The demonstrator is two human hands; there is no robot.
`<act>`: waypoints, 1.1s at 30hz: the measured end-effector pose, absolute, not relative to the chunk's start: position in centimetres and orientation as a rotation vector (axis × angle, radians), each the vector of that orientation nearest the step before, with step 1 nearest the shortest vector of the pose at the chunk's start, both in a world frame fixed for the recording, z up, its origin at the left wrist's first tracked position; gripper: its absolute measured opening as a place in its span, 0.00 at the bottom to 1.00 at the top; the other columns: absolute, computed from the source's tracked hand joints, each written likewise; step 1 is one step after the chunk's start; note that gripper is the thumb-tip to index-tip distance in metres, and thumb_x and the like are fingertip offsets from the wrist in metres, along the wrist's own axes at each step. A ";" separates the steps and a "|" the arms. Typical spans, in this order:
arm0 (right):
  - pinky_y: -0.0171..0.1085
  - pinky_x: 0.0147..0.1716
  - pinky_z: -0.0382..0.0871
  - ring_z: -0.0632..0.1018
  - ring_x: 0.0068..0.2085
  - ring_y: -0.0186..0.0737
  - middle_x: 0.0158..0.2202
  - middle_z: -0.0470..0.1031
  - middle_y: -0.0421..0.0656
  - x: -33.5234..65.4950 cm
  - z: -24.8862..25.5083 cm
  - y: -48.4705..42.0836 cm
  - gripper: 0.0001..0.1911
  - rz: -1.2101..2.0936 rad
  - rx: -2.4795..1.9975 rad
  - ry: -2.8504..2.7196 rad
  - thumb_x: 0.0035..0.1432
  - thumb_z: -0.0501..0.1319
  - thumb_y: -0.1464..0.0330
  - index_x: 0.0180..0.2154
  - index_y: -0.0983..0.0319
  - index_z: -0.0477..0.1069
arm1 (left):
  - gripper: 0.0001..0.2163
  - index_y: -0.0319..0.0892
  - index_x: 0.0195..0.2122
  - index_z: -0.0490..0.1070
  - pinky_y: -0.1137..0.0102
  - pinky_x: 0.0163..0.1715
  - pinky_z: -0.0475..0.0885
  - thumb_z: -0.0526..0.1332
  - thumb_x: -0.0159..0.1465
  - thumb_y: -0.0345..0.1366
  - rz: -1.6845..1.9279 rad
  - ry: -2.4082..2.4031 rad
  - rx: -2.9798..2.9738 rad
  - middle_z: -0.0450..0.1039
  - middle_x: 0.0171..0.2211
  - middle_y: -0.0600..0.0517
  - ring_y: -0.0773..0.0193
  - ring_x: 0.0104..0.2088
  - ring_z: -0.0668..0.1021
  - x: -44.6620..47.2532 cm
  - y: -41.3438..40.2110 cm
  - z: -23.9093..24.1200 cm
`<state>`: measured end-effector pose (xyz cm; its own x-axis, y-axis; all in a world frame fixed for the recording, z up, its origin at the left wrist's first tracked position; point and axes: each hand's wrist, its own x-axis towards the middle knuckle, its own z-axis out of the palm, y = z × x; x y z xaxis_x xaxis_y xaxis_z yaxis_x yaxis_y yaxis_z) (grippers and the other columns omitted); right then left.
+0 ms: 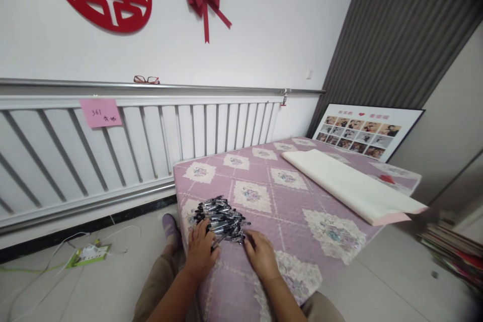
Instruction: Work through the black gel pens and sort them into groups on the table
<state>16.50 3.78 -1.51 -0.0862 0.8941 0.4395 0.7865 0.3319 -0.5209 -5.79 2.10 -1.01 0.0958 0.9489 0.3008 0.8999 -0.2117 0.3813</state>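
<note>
So a messy heap of clear pens [222, 219] with black ends is sitting near the left edge of the cloth-covered counter [287, 211]. The left hand [200, 246] is resting on the heap's near left side, fingers bent, with one pen poking out by the thumb; I can't tell if they're actually gripping it. The right hand [262, 256] is hanging out at the heap's near right side, fingers half curled, and I can't tell whether they're pinching anything either. Farther right, a big white sheet [347, 183] is lying on the counter, and a photo board [368, 114] is leaning near the far end. Behind, a pink note [100, 112] is hanging on the radiator [196, 128], and glasses [146, 80] are sitting on the pipe [211, 86] above. A green power strip [88, 257] is lying on the floor [121, 266].
</note>
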 end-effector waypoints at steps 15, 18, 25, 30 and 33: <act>0.43 0.45 0.66 0.75 0.44 0.46 0.40 0.78 0.44 16.3 -1.0 3.6 0.09 0.229 -1.466 -1.888 0.55 0.58 0.67 0.39 0.58 0.73 | 0.05 0.43 0.32 0.69 0.47 0.56 0.58 0.55 0.61 0.29 1.095 1.947 2.273 0.64 0.58 0.44 0.50 0.59 0.63 -6.3 1.7 -2.1; 0.44 0.47 0.64 0.74 0.46 0.47 0.42 0.77 0.44 16.0 -0.7 3.5 0.09 0.225 -1.490 -1.941 0.54 0.59 0.70 0.38 0.56 0.74 | 0.05 0.43 0.32 0.69 0.49 0.56 0.60 0.55 0.61 0.29 1.137 1.933 2.240 0.64 0.58 0.44 0.50 0.59 0.64 -6.5 1.5 -2.3; 0.42 0.44 0.67 0.76 0.42 0.45 0.37 0.78 0.44 16.4 -1.6 4.1 0.08 0.262 -1.429 -1.793 0.55 0.57 0.69 0.36 0.58 0.74 | 0.06 0.44 0.34 0.70 0.48 0.57 0.58 0.54 0.63 0.30 1.056 1.877 2.269 0.62 0.59 0.46 0.52 0.60 0.62 -6.4 0.0 -2.4; 0.42 0.45 0.68 0.76 0.42 0.45 0.40 0.77 0.47 16.7 -2.3 4.4 0.11 0.264 -1.429 -1.639 0.56 0.56 0.67 0.40 0.60 0.73 | 0.08 0.45 0.34 0.71 0.47 0.58 0.55 0.54 0.61 0.28 0.883 1.854 2.309 0.61 0.60 0.48 0.52 0.62 0.60 -5.9 -0.9 -1.7; 0.41 0.41 0.69 0.76 0.38 0.44 0.34 0.77 0.46 16.7 -2.3 4.4 0.09 0.271 -1.418 -1.625 0.57 0.55 0.65 0.33 0.60 0.72 | 0.07 0.45 0.34 0.71 0.47 0.59 0.53 0.55 0.61 0.28 0.798 1.876 2.302 0.60 0.60 0.48 0.51 0.62 0.59 -5.9 -1.1 -1.4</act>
